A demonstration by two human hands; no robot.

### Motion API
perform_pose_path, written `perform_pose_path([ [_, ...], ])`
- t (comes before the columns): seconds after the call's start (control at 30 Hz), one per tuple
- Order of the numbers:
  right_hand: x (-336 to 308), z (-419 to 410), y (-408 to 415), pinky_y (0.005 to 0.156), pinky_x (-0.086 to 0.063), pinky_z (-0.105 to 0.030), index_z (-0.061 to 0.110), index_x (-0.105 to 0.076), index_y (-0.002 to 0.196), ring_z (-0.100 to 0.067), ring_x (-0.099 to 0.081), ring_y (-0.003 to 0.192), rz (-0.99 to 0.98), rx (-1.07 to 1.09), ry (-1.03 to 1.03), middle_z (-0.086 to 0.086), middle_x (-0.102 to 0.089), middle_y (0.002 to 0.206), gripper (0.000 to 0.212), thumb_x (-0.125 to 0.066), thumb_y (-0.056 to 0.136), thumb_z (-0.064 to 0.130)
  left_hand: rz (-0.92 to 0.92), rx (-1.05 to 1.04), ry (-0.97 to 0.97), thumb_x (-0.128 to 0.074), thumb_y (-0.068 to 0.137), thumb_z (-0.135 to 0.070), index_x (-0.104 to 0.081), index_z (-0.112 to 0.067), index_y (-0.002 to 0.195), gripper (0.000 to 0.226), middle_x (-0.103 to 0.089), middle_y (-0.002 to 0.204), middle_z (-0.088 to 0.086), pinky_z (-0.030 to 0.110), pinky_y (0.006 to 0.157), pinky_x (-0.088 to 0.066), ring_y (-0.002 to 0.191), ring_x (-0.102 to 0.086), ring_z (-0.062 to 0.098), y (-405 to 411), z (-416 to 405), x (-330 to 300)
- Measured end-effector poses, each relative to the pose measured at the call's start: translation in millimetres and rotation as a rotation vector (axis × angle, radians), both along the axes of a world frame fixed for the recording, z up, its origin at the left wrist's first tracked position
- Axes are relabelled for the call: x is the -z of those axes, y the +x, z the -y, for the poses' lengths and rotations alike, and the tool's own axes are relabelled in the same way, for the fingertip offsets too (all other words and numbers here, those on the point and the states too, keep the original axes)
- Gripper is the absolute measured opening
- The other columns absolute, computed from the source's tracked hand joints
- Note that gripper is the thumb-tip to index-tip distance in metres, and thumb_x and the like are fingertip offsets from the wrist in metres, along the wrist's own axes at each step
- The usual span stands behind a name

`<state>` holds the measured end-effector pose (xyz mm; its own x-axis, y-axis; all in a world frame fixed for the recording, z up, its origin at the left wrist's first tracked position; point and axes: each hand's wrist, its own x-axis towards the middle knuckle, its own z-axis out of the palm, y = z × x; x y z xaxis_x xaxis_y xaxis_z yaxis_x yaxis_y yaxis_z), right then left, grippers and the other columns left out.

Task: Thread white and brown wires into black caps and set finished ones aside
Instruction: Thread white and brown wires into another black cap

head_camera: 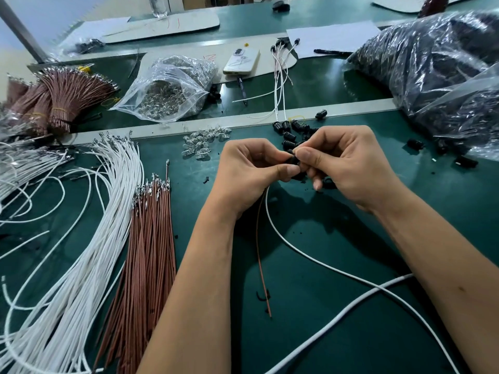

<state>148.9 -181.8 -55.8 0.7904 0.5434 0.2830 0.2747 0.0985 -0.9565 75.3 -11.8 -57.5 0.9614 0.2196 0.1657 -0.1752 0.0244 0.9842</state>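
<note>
While my left hand [249, 168] and right hand [343, 163] meet fingertip to fingertip, both pinch one black cap [294, 161] between curled thumbs and forefingers. Below the fingers, a brown wire [259, 252] and a white wire [310, 255] trail from the cap.

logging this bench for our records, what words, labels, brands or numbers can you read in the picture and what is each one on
None can be read for certain.
Red handwritten marks on the pale cardboard sheet beside the white phone: too faint and cut off to read.
Thin line drawing on the phone's back: a drawing, not text.
Red pen strokes on the far cardboard sheet: strokes only, no letters.
Clear plastic bags, white paper sheet: no print visible.
</note>
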Motion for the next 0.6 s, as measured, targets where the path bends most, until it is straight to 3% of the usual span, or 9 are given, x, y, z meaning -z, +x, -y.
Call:
perform_pose_path([
  [0.2,3,0,1,0.043,-0.047,-0.021,-0.009,-0.065,0.086,-0.012,-0.055,0.048,-0.06,-0.027,0.003,-0.005,-0.068,0.063,0.02,-0.073,0.09,0.009,0.012,-0.044,0.025,-0.083,0.068,0.013,-0.069,-0.001,0.073,0.02,-0.073,0.078,0.025,0.036,0.07,-0.059,0.07,-0.069,0.03,0,5,0],
  [0.3,0,0,1,0.042,-0.045,-0.021,-0.007,-0.062,0.085,-0.012,-0.055,0.05,-0.103,-0.051,0.038,-0.005,-0.066,0.062,0.025,-0.072,0.088,0.015,0.037,-0.031,-0.018,-0.081,0.068,0.016,-0.069,0.0,0.072,0.021,-0.073,0.074,0.019,0.03,0.066,-0.058,0.065,-0.069,0.024,0,7,-1],
  [0.37,-1,1,1,0.041,-0.043,-0.021,-0.003,-0.062,0.084,-0.012,-0.055,0.05,-0.125,-0.064,0.053,-0.005,-0.066,0.062,0.022,-0.072,0.088,0.016,0.046,-0.028,-0.043,-0.08,0.068,0.017,-0.068,0.002,0.074,0.02,-0.073,0.071,0.013,0.027,0.064,-0.057,0.062,-0.067,0.021,0,9,-1],
  [0.5,1,-1,-1,0.04,-0.041,-0.021,0.005,-0.063,0.08,-0.011,-0.054,0.05,-0.138,-0.042,0.049,-0.005,-0.066,0.062,0.017,-0.072,0.087,0.018,0.053,-0.054,0.0,-0.08,0.069,0.017,-0.067,0.009,0.078,0.018,-0.072,0.077,0.021,0.033,0.069,-0.059,0.069,-0.068,0.026,1,12,-1],
  [0.6,0,-2,-2,0.04,-0.039,-0.019,0.017,-0.071,0.076,-0.012,-0.054,0.05,-0.177,-0.043,0.102,-0.007,-0.067,0.064,0.012,-0.073,0.087,0.02,0.063,-0.072,-0.021,-0.081,0.069,0.015,-0.067,0.007,0.077,0.018,-0.072,0.074,0.015,0.029,0.067,-0.058,0.065,-0.067,0.023,1,12,-1],
])
